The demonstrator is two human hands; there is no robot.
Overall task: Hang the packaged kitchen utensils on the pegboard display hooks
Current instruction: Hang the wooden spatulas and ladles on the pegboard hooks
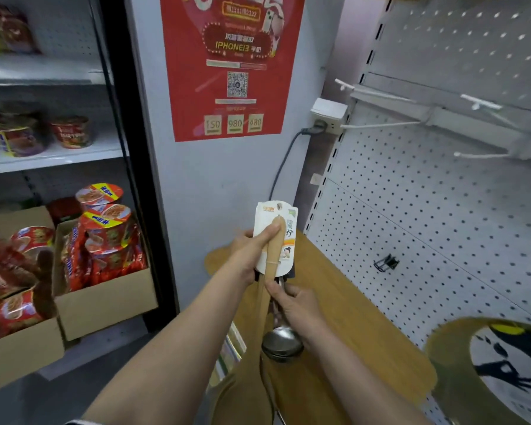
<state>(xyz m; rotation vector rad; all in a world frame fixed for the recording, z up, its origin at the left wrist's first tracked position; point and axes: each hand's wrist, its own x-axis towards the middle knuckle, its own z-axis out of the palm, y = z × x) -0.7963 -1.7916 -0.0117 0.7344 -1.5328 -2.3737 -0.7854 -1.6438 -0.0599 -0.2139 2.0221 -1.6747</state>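
Both hands' fingers around packaged utensils

Pegboard open; hooks bare; wooden shelf below.

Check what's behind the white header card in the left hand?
Behind the white header card, a dark edge shows at its lower corners and a metal ladle hangs below. The left hand and card hide anything else.

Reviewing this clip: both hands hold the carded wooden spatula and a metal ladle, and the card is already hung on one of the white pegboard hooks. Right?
Not quite. In the head view the card is not on a hook; the left hand grips it low, away from the white hooks, which are bare. The right hand does hold the spatula and ladle.
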